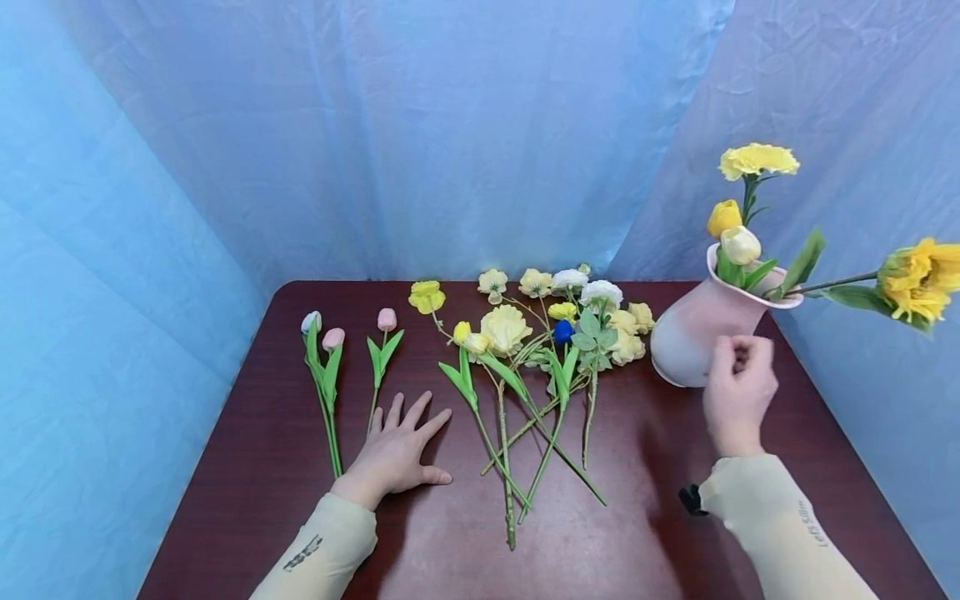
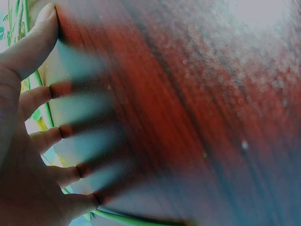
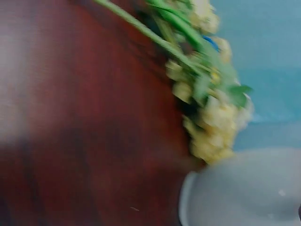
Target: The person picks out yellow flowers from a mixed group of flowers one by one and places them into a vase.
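Observation:
My left hand (image 1: 396, 450) is spread on the dark table beside the stem of a pink tulip (image 1: 386, 320); in the left wrist view its fingertips (image 2: 55, 133) meet their own reflections. My right hand (image 1: 741, 392), fingers curled and nothing visible in them, is in front of a pink and white vase (image 1: 693, 333). The vase holds a yellow carnation-like flower (image 1: 759, 160), a yellow tulip (image 1: 723, 218), a white tulip (image 1: 741, 246) and a large yellow bloom (image 1: 918, 282) leaning far right. In the right wrist view, the vase (image 3: 249, 188) appears, but the right hand does not.
Loose flowers lie mid-table: a cream bloom (image 1: 506, 329), a blue tulip (image 1: 563, 332), white blooms (image 1: 601, 294) and several yellow ones, their stems crossing toward the front. Farther left lie a white tulip (image 1: 311, 322) and another pink one (image 1: 333, 338). Blue curtains (image 1: 480, 133) surround the table.

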### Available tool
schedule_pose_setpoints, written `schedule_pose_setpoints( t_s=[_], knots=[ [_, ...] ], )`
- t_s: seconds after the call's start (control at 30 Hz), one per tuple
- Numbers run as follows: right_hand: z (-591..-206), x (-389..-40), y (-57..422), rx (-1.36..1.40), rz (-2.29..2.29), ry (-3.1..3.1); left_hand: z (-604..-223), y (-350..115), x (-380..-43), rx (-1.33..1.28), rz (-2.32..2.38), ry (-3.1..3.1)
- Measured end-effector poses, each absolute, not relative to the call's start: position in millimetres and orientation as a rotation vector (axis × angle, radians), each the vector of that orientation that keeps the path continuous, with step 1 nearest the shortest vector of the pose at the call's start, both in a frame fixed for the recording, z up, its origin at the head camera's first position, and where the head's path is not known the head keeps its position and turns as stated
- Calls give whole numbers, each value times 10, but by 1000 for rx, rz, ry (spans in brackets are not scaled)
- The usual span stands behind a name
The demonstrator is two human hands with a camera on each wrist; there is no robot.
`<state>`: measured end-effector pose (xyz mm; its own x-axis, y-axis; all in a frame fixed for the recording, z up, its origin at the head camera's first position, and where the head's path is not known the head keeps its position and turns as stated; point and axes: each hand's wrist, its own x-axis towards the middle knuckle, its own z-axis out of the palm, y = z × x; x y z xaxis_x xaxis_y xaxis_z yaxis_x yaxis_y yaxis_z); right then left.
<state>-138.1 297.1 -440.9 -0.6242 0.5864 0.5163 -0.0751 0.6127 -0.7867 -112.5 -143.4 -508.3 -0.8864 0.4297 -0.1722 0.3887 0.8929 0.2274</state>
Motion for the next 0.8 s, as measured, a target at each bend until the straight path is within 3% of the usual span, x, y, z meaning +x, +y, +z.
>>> schedule_pose_setpoints(
  t_s=[0.27, 0.8],
  knots=[
    [-4721, -1429, 2543, -126, 949, -2386, -5085, -1430, -1122, 627, 270, 2848],
    [-4744, -1714, 1831, 281, 689, -2940, -5076, -1428, -1122, 618, 252, 2842]
  ],
)
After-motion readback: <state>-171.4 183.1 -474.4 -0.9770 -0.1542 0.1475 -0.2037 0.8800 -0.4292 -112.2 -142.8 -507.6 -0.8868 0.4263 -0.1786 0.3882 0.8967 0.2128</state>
